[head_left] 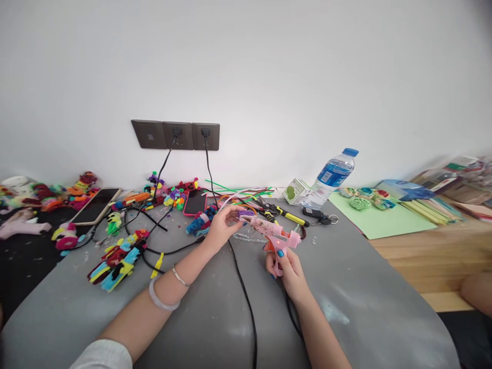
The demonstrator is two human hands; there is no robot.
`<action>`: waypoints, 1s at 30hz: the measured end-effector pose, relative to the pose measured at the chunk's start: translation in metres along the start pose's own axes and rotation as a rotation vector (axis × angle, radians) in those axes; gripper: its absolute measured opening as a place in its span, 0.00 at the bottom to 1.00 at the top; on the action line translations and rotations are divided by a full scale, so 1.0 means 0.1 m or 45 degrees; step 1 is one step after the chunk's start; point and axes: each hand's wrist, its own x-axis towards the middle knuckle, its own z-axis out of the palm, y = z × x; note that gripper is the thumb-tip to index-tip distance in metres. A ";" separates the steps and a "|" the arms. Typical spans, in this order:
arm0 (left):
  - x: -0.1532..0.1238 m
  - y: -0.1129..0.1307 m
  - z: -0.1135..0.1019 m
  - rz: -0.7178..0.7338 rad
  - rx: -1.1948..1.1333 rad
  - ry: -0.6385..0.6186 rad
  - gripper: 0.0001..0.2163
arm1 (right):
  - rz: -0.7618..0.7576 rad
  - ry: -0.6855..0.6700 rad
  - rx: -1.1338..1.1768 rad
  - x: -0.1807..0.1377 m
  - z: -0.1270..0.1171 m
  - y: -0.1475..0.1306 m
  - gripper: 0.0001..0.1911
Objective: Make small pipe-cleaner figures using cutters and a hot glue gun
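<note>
My right hand [286,266] is closed round the handle of a pink hot glue gun [273,233], whose nozzle points left. At that nozzle my left hand [223,225] pinches a small purple pipe-cleaner piece [246,212]. Both hands hover over a grey mat [346,287] on the table. A black cord [246,302] runs from the glue gun toward me. I wear two bracelets on the left wrist.
Colourful pipe-cleaner crafts [117,259] lie left. Two phones [96,205] [195,202], pliers [282,211], keys [321,215], a small carton [295,190] and a water bottle [332,177] sit further back. Wall sockets [176,135] hold plugs. Green paper [380,220] is right. Another person's skin [478,292] shows at right edge.
</note>
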 end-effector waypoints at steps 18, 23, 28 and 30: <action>0.00 0.00 -0.01 0.046 0.009 0.015 0.15 | 0.039 0.029 -0.041 0.01 0.02 -0.06 0.25; 0.00 0.01 -0.01 0.036 0.010 0.024 0.16 | 0.033 0.050 -0.039 0.01 0.02 -0.06 0.26; -0.01 0.04 0.00 0.030 0.009 0.040 0.15 | 0.036 0.057 -0.035 0.01 0.02 -0.05 0.25; -0.01 0.05 0.00 0.032 0.009 0.046 0.15 | 0.032 0.060 -0.037 0.01 0.01 -0.04 0.25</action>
